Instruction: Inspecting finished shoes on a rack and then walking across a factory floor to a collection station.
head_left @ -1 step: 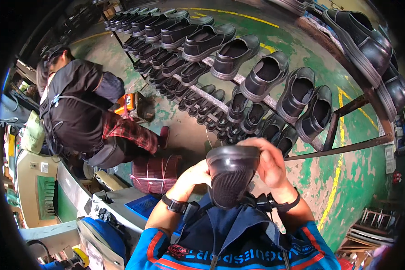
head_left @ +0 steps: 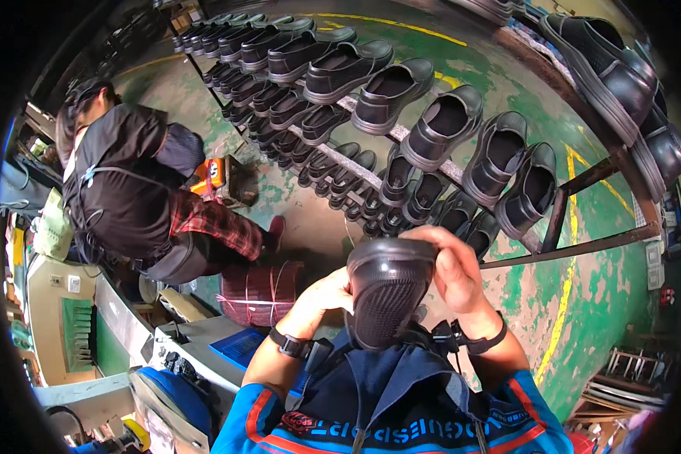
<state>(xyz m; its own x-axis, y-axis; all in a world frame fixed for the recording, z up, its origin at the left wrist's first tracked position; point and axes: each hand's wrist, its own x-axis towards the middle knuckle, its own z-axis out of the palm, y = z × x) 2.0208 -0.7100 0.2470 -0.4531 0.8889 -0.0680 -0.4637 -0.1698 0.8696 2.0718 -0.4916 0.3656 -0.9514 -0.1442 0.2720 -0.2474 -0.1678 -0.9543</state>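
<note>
A black slip-on shoe [head_left: 390,291] is held up close in front of my chest, its patterned sole facing me and one rounded end uppermost. My left hand [head_left: 327,293] grips its left side, with the fingertips partly hidden behind the shoe. My right hand [head_left: 452,268] is wrapped around the upper right side, thumb and fingers against the shoe. The shoe's opening is turned away and out of sight. Dark straps with small devices circle both my wrists.
A long metal rack [head_left: 450,168] with rows of black shoes stretches ahead. More shoes sit on a shelf [head_left: 628,136] at right. On the left a person [head_left: 121,181] in black bends forward near a reddish strapped bundle [head_left: 261,293]. A grey machine [head_left: 193,344] stands near my left arm.
The shoe has tilted very slightly in my hands, its upper end rising a little. The person at left has shifted slightly leftward in view.
</note>
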